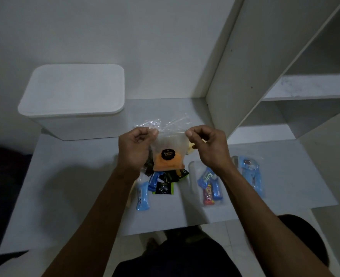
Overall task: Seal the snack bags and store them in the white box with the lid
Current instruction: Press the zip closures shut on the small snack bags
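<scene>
A clear snack bag [169,148] with orange contents and a round black label hangs upright above the table. My left hand [135,148] pinches its top left corner and my right hand [209,146] pinches its top right corner, stretching the opening between them. The white box [75,124] stands at the back left with its lid [73,90] on. Loose wrapped snacks [161,184] in blue, black and green lie under the held bag. Two more clear bags lie to the right, one [211,186] with blue and red bars, the other [252,174] with blue packs.
The grey table [75,196] has its front edge near my body. A white shelf unit [285,86] rises at the right, its side panel close to my right hand. A white wall stands behind the box.
</scene>
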A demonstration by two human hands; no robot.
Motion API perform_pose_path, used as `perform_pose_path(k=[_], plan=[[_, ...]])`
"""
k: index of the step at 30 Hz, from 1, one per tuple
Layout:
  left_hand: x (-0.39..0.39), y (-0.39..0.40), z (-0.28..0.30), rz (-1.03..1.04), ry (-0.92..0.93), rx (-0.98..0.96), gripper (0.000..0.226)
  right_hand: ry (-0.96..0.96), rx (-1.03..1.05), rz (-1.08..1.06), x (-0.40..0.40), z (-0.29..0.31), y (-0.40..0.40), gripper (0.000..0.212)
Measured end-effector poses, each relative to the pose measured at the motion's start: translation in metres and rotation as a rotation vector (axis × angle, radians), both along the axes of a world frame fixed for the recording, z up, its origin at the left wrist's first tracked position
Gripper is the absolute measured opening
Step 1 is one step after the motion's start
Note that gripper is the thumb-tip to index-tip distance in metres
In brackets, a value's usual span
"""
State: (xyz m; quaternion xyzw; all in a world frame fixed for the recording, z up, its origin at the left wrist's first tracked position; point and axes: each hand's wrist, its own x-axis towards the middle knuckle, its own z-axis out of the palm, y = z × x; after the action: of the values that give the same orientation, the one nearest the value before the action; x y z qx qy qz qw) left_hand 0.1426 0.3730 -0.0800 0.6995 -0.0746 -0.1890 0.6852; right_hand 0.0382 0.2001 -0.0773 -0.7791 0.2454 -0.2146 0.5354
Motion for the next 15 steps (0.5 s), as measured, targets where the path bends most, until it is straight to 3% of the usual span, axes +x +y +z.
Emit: perform_pose_path(k=[5,15], plan=[[0.031,-0.039,-0.013,-0.051,-0.141,0.064,0.007,-0.008,-0.05,-0.055,0.031,-0.018,-0.038,0.016],[0.145,-0.168,-0.023,0.063,-0.192,0.153,0.009,-0.026,0.024,-0.178,0.142,-0.04,-0.153,0.015]])
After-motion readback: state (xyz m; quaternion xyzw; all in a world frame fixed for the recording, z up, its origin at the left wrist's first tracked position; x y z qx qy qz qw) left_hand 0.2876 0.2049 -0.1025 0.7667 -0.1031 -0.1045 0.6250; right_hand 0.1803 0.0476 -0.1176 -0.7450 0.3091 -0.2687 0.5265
